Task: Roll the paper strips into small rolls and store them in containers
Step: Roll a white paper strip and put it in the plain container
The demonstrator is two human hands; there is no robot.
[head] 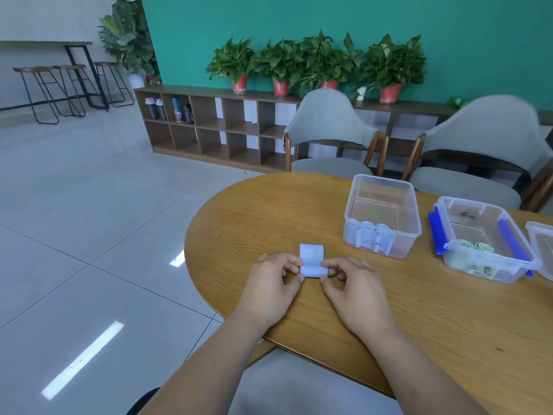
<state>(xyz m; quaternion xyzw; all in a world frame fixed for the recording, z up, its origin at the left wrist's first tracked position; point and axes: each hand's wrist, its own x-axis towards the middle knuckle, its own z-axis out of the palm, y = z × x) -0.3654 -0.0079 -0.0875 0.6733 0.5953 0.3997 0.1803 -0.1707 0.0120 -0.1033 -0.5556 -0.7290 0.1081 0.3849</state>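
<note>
Head view: left hand (269, 290) and right hand (354, 292) pinch paper strip (311, 263) near table edge (191, 256).

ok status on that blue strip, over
Both pinching the strip, left hand and right hand. Part rolled, "20" end flat on the table. Nothing between it and the near box.

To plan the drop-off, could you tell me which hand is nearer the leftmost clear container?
Right. The right hand pinches the blue strip left of the container; the left hand pinches it farther left.
</note>
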